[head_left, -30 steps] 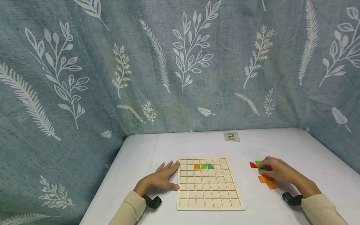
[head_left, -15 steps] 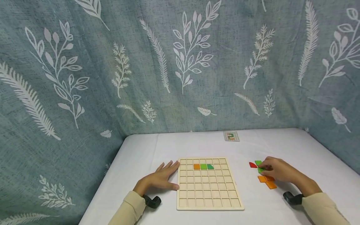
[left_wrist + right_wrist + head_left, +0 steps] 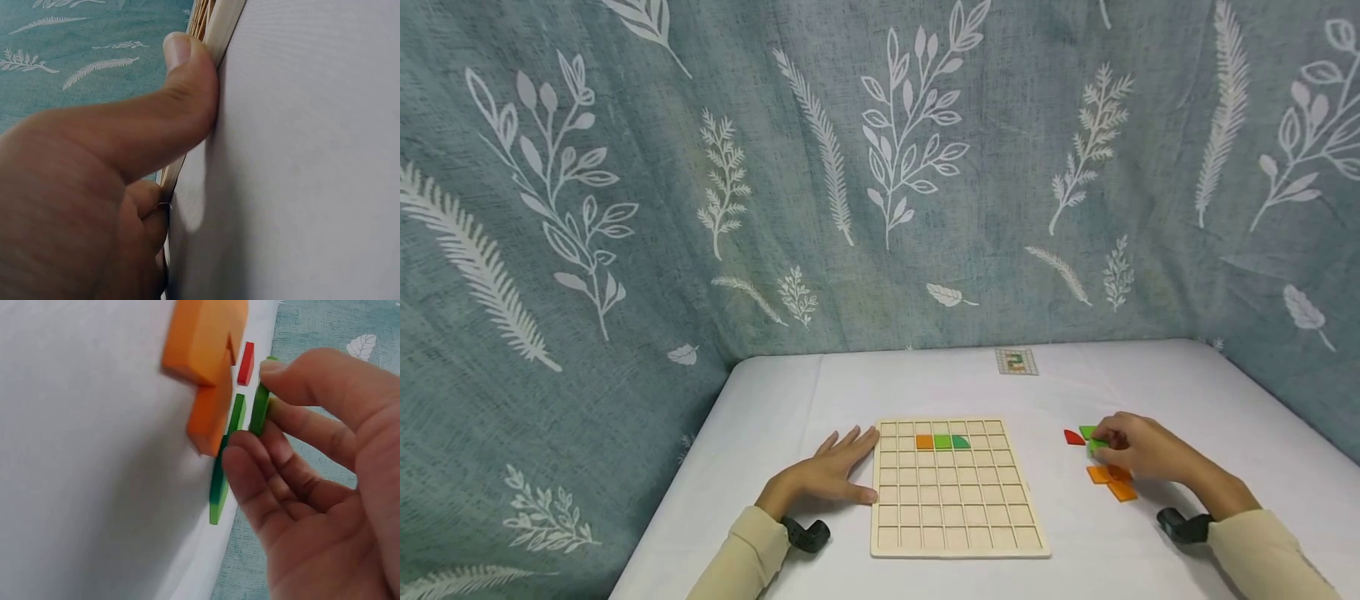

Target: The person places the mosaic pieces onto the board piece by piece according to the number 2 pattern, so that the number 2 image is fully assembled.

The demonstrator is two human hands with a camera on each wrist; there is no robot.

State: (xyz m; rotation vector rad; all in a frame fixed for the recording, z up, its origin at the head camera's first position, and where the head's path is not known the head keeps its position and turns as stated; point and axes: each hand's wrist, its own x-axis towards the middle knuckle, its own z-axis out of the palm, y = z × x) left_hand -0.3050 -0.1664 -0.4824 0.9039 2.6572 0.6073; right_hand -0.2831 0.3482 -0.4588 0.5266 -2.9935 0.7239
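My left hand [image 3: 823, 475] lies with straight, spread fingers against the left edge of a pale wooden grid board [image 3: 955, 543]. In the left wrist view its thumb touches the board's rim. An orange square tile [image 3: 924, 442], a light green square tile [image 3: 942, 442] and a dark green rounded tile [image 3: 960, 442] sit in a row near the board's far side. To the right of the board, my right hand [image 3: 1138, 447] pinches a green tile [image 3: 259, 411] between thumb and fingers, just off the table. Under and beside it lie several orange tiles [image 3: 1123, 491] and other green tiles [image 3: 237, 414].
A red rounded tile [image 3: 1073, 437] lies left of the right hand's fingertips. At the table's far side is a small pattern card [image 3: 1017, 362] with a coloured grid. A leaf-printed curtain [image 3: 880, 183] hangs behind the white table [image 3: 880, 387].
My right hand has risen slightly, with a green tile lifted in its fingertips. The left hand stays at the board's edge.
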